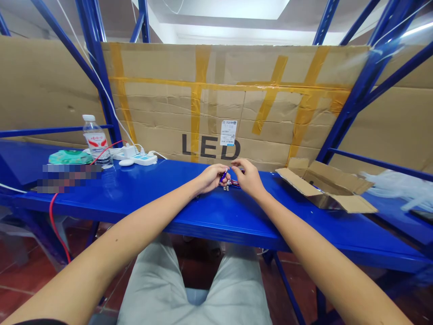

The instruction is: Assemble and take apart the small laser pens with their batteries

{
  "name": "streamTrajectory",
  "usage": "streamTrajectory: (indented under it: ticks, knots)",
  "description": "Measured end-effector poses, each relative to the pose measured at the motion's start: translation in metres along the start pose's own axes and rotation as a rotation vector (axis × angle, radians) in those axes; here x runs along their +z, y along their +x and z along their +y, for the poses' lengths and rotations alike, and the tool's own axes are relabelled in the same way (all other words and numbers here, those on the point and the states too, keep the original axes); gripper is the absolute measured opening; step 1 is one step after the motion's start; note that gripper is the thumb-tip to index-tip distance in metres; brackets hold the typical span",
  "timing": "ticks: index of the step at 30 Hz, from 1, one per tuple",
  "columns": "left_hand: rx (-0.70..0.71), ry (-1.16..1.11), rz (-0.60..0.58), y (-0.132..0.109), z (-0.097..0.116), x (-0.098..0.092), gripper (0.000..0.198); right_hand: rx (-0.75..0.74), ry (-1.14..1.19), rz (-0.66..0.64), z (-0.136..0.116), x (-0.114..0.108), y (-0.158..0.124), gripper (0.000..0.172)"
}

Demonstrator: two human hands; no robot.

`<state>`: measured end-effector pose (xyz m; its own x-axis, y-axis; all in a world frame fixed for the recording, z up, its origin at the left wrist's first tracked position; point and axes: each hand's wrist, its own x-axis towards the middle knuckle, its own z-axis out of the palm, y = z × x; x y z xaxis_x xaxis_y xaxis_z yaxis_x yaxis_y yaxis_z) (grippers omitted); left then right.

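Observation:
My left hand (214, 177) is closed around a small shiny blue tube-shaped piece (223, 174), held tilted above the table; its exact kind is too small to make out. Close beside it, my right hand (248, 177) has its fingers bent, with thumb and forefinger brought together near the top of the piece. Whatever those fingertips pinch is too small to tell. Beneath and between both hands lies a small bunch of slim blue and red pieces with silvery ends (233, 183), partly hidden by my right hand.
An open cardboard box (324, 187) stands to the right, near white plastic wrapping (399, 185). Left on the blue table (142, 194) are a water bottle (98, 142), a power strip (144, 158) with cables, and a green packet (70, 157). Large taped cardboard (162, 108) backs the table.

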<state>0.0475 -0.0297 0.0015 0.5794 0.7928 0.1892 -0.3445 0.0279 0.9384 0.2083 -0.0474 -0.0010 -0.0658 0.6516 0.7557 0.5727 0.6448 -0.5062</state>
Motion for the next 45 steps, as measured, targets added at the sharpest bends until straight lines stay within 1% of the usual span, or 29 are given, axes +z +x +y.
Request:
streamTrajectory:
  ticks: [2,3,4,6,8,10,13,15,16,19,23,28,33,36,40,42,45]
  knots:
    - [0.002,0.024,0.038,-0.001,0.0,0.0,0.009,0.129,0.008,0.021,0.004,-0.002,0.003,0.014]
    - [0.006,0.037,0.054,-0.001,0.0,0.0,0.009,0.224,0.033,0.002,0.006,-0.003,0.005,0.013]
    - [0.011,0.052,0.066,-0.001,0.0,0.0,0.008,0.327,0.072,-0.037,0.009,-0.005,0.006,0.013]
    - [0.022,0.087,0.084,0.0,0.0,-0.001,0.008,0.512,0.175,-0.155,0.015,-0.01,0.007,0.021]
    - [0.025,0.133,0.112,0.0,0.001,-0.001,0.009,0.6,0.264,-0.27,0.019,-0.016,0.007,0.03]
    - [0.016,0.192,0.141,0.0,0.002,0.0,0.008,0.593,0.316,-0.377,0.02,-0.02,0.005,0.034]
    - [0.003,0.285,0.159,-0.001,0.002,0.002,0.008,0.486,0.386,-0.525,0.016,-0.022,0.001,0.031]
    - [0.006,0.344,0.158,-0.002,0.002,0.003,0.009,0.416,0.479,-0.58,0.01,-0.022,0.0,0.027]
    - [0.012,0.376,0.152,-0.002,0.001,0.003,0.01,0.398,0.535,-0.587,0.008,-0.022,-0.001,0.027]
    - [0.023,0.467,0.12,-0.001,-0.001,0.003,0.013,0.411,0.642,-0.532,0.005,-0.022,0.0,0.031]
    - [0.009,0.525,0.097,-0.002,-0.002,0.003,0.015,0.47,0.59,-0.43,0.006,-0.021,0.003,0.036]
    - [0.004,0.565,0.09,-0.004,-0.002,0.004,0.017,0.43,0.535,-0.418,0.005,-0.02,0.004,0.037]
    - [-0.011,0.587,0.098,-0.005,0.0,0.004,0.017,0.414,0.501,-0.372,0.005,-0.018,0.003,0.037]
    - [-0.005,0.592,0.073,-0.005,-0.001,0.004,0.019,0.391,0.487,-0.33,0.007,-0.017,0.003,0.038]
    - [0.065,0.613,0.011,-0.005,-0.003,0.004,0.021,0.355,0.5,-0.322,0.006,-0.016,0.003,0.037]
    - [0.103,0.603,0.01,-0.004,-0.004,0.002,0.024,0.349,0.499,-0.311,0.004,-0.016,0.003,0.037]
    - [0.102,0.555,0.017,-0.003,-0.006,-0.001,0.03,0.378,0.494,-0.278,-0.001,-0.015,0.003,0.034]
